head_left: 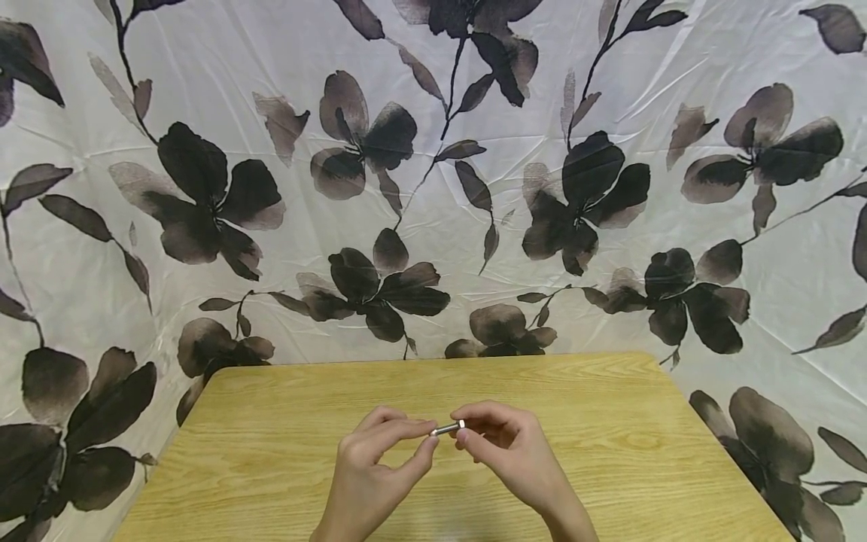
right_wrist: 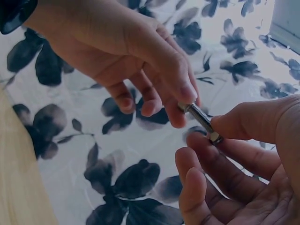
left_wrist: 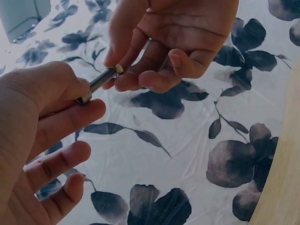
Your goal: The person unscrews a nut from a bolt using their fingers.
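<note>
A small silver bolt [head_left: 447, 429] with a threaded shank is held between both hands above the table. My left hand [head_left: 379, 459] pinches its left end between thumb and forefinger. At the other end my right hand [head_left: 508, 452] holds it with thumb and fingertips, around a wider hex-shaped piece [head_left: 462, 424]. The bolt [left_wrist: 101, 80] shows a wider part at each end in the left wrist view; which is the head and which a nut I cannot tell. In the right wrist view the shank [right_wrist: 200, 116] is bare between the two hands.
A wooden table [head_left: 271, 429] with light yellow grain lies under the hands. White cloth [head_left: 474, 248] with dark flower prints hangs behind the table and at both sides. A dark band [right_wrist: 16, 14] is on the left wrist.
</note>
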A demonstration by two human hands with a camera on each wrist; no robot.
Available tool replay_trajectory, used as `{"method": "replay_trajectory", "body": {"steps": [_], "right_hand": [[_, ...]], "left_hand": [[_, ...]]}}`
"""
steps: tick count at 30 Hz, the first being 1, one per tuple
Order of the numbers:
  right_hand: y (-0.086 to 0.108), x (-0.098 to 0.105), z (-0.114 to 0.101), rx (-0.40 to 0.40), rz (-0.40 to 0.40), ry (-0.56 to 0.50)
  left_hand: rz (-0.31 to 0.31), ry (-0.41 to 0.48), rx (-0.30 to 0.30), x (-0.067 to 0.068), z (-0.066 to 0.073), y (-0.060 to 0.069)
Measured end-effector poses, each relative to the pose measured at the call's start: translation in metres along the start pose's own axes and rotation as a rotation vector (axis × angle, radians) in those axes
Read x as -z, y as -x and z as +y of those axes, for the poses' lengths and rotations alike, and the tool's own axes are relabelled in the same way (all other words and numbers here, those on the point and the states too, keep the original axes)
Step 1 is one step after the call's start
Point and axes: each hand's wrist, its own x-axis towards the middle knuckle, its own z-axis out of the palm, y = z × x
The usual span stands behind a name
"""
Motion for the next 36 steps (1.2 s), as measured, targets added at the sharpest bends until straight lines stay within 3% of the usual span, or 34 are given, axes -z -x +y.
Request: {"method": "replay_trajectory", "body": {"steps": [9,16,23,28,32,34,36], "right_hand": [[-0.001,-0.003,0.002,0.056,0.049,0.024],[-0.003,-0.005,0.003,0.062,0.08,0.135],[-0.005,-0.006,0.012,0.054,0.098,0.26],[-0.009,-0.006,0.027,0.014,0.099,0.292],[-0.014,-0.004,0.048,-0.076,0.099,0.305],[-0.016,-0.002,0.059,-0.111,0.094,0.329],[-0.016,-0.001,0.071,-0.133,0.086,0.361]], "left_hand": [[-0.004,-0.008,-0.003,0.004,-0.002,-0.001],[0.003,-0.006,-0.019,0.006,-0.006,-0.002],[0.0,-0.004,0.016,0.01,-0.014,0.0],[-0.018,-0.035,0.114,0.01,-0.032,0.011],[-0.049,-0.088,0.191,0.006,-0.051,0.024],[-0.07,-0.108,0.252,0.004,-0.061,0.031],[-0.121,-0.112,0.351,0.002,-0.07,0.039]]}}
